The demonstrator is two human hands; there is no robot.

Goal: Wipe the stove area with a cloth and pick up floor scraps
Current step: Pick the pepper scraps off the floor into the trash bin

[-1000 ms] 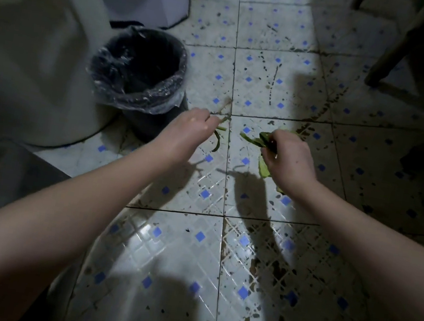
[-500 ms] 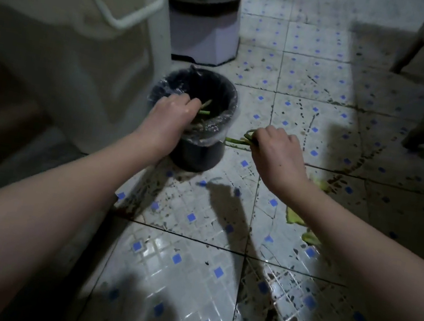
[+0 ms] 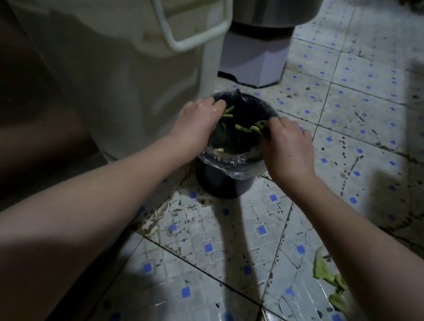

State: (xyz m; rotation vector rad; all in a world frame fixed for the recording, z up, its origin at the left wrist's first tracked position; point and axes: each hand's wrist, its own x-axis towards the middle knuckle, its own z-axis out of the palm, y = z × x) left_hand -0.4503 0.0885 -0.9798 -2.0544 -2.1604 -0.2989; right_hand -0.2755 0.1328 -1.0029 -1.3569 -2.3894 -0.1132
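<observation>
Hands over bin: your right hand pinches green stems; left hand fingers curl beside more, grip unclear. Release low inside the liner; leaf scraps lie near right.

The bin stood on the floor, just right of a large tub and in front of a pedestal. Over its mouth, scraps lay between the left hand and the right hand. Leaf pieces lay on the floor, nearer and to the right.
</observation>
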